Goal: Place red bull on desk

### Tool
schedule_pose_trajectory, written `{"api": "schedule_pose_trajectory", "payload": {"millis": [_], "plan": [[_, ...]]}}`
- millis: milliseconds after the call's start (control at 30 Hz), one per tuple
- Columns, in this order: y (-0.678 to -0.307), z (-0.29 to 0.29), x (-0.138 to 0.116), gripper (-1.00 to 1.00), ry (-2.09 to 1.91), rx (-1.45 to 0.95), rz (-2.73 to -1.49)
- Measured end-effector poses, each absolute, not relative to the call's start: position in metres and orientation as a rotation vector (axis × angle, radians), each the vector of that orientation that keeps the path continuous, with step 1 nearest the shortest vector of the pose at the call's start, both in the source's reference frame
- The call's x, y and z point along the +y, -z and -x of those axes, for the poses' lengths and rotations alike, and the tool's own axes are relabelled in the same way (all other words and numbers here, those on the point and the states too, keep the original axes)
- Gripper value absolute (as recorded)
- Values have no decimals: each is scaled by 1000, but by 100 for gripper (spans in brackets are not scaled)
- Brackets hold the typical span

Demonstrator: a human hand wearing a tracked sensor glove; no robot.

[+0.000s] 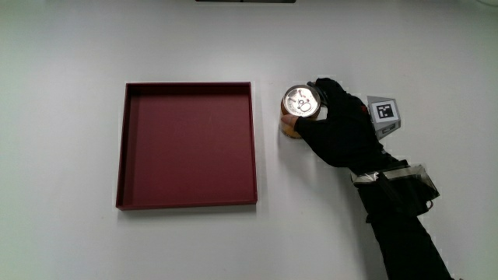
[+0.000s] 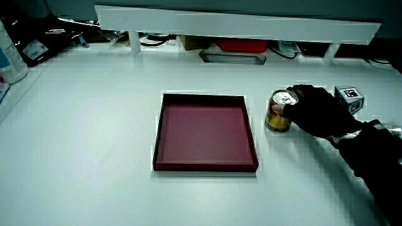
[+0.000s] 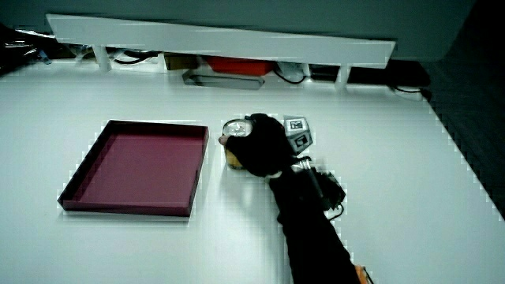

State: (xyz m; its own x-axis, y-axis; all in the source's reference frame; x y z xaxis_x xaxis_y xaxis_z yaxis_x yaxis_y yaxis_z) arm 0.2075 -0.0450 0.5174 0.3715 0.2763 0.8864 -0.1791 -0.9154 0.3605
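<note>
A Red Bull can [image 1: 299,106] stands upright on the white desk beside the dark red tray [image 1: 123,148], outside it. Its silver lid faces up in the main view, and its yellowish side shows in both side views [image 2: 277,117] [image 3: 232,147]. The black-gloved hand [image 1: 336,124] is wrapped around the can's side, fingers curled on it. The hand [image 2: 320,110] [image 3: 264,146] rests low at the desk, with the patterned cube [image 1: 384,113] on its back. The tray [image 2: 251,135] [image 3: 197,170] holds nothing.
A low white partition [image 2: 239,25] runs along the desk's edge farthest from the person, with cables and a red object under it. A white container [image 2: 9,56] stands at the desk's edge in a side view. The forearm [image 1: 401,225] reaches in from the person's edge.
</note>
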Motion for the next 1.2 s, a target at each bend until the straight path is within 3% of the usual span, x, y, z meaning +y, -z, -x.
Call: {"api": "schedule_pose_trajectory", "payload": {"millis": [367, 1033, 1200], "plan": [[-530, -210, -40, 0, -1642, 125, -2160], [-540, -210, -39, -63, -1649, 130, -2093], [-526, -214, -34, -78, -1653, 128, -2062]]}}
